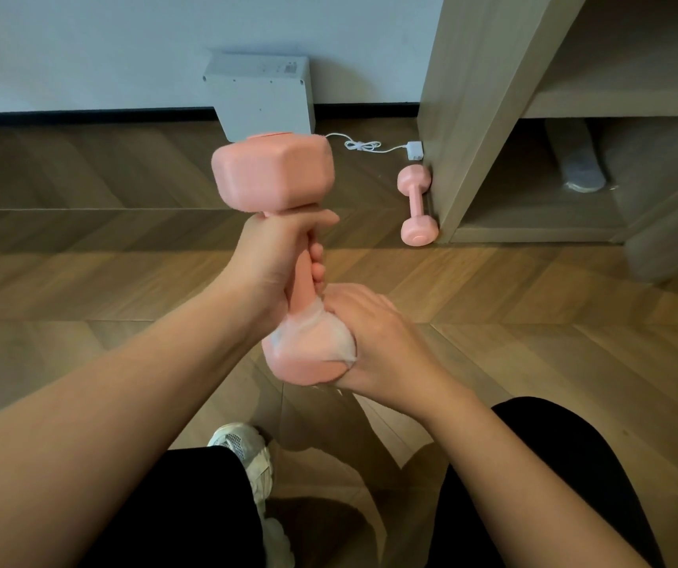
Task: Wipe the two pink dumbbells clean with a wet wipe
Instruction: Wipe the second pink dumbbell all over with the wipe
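The left hand (276, 256) is clenched round the handle of one pink dumbbell (274, 174), held upright above the floor (124, 280). The right hand (374, 334) cups its lower end, fingers curled over a wet wipe (329, 338) pressed against it. The second dumbbell (416, 205) lies on the floor, touching the wooden shelf (464, 116).

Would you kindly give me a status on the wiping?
Left hand grips held dumbbell by handle. Right hand holds wet wipe round lower head. Second dumbbell on floor.
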